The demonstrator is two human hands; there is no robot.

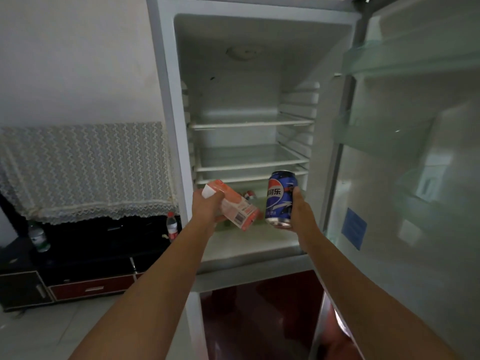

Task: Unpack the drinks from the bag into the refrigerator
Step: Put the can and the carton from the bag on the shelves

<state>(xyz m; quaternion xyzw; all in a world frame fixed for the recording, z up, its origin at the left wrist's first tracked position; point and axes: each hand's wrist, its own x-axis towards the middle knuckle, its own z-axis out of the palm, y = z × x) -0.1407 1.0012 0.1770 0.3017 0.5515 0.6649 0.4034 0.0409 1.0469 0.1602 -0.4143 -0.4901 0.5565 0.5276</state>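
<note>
**Two drinks held up at the open refrigerator**

Both bare arms reach toward the refrigerator [166,113], whose upper door [389,229] stands swung wide to its right. The left hand [207,207] grips a pink-and-white drink carton [237,207] near its white top end. The thumb is curled over the upper edge, and the other fingers wrap underneath where I can't quite see them. The carton tilts, with its top up and to the left and its base jutting down to the right, clear of the hand.

The right hand [302,214] clasps a blue Pepsi can [280,198], held nearly upright. The thumb presses the can's right side and the remaining fingers are hidden behind it. The label faces outward, and the can's top and bottom rims stick out above and below the hand.

Carton and can sit side by side, close but not touching. They are in front of the refrigerator's opening, below its lowest wire shelf [249,168] and above the compartment floor [246,242]. Something small and red and white shows inside behind the carton, too hidden to name.

Left of the refrigerator stands a dark low cabinet [85,258] with a lace cloth [85,167] above it. On it are a red-labelled bottle [172,226] and, further left, a green-labelled bottle [39,237].
</note>
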